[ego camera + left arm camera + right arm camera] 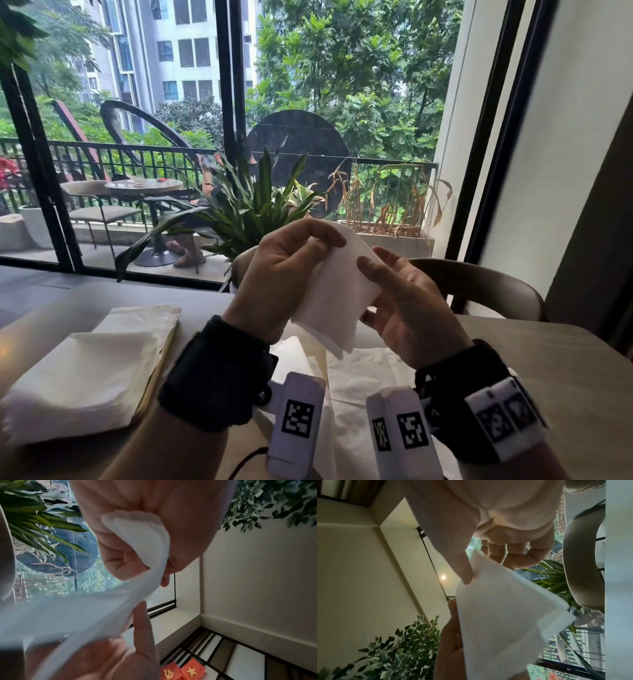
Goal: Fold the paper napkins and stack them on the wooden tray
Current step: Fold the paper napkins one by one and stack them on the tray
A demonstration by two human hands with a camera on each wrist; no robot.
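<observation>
A white folded paper napkin (pixel 337 291) is held up in the air above the table, between both hands. My left hand (pixel 308 246) grips its upper left edge, the thumb lying across the front. My right hand (pixel 373 265) pinches its right edge, thumb in front and fingers behind. The left wrist view shows the napkin (pixel 145 540) bunched in the curled left hand. The right wrist view shows the napkin (pixel 501 615) flat under the right thumb. At the left, a stack of napkins (pixel 85 377) lies on the pale wooden tray (pixel 168 339).
Loose unfolded napkins (pixel 363 380) lie on the table (pixel 565 377) right under my hands. A curved chair back (pixel 496 284) stands across the table. A potted plant (pixel 253 205) and a large window are behind it.
</observation>
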